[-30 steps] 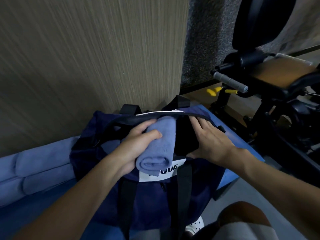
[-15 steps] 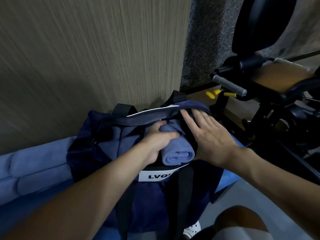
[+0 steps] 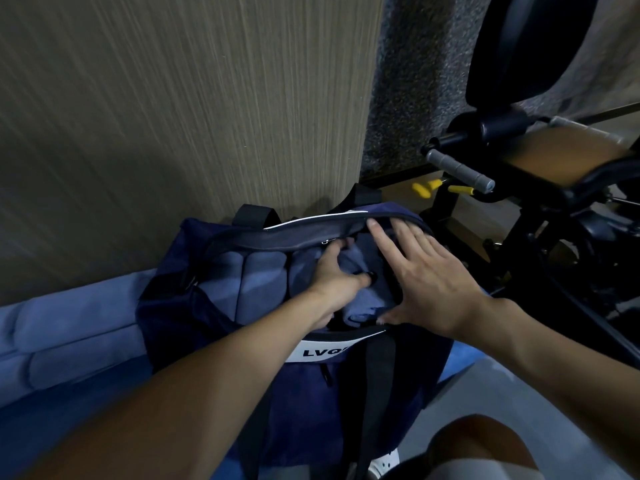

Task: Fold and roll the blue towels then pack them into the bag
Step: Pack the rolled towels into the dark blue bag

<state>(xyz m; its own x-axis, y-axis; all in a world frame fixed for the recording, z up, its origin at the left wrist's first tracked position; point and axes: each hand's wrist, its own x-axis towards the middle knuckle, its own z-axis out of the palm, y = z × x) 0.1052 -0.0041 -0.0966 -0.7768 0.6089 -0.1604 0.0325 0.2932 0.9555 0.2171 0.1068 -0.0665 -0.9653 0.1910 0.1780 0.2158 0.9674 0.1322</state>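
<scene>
A navy duffel bag (image 3: pixel 173 317) with black straps and a white label stands open against the wall. Rolled blue towels (image 3: pixel 256 285) lie side by side inside it. My left hand (image 3: pixel 334 284) reaches into the opening and grips another rolled blue towel (image 3: pixel 367 303), pressing it down at the right end of the bag. My right hand (image 3: pixel 426 282) lies flat with fingers spread over the bag's right rim, its fingertips at the far zip edge and its thumb at the near edge.
More rolled blue towels (image 3: pixel 65 334) lie on a blue mat at the left. A wood-grain wall (image 3: pixel 173 116) rises behind the bag. Black gym equipment (image 3: pixel 519 161) with a grey handle and yellow knobs stands at the right. My knee shows at bottom right.
The rolled towel has gone from above the bag's front edge down into the opening, carried by my left hand. My right hand has slid onto the right rim.
</scene>
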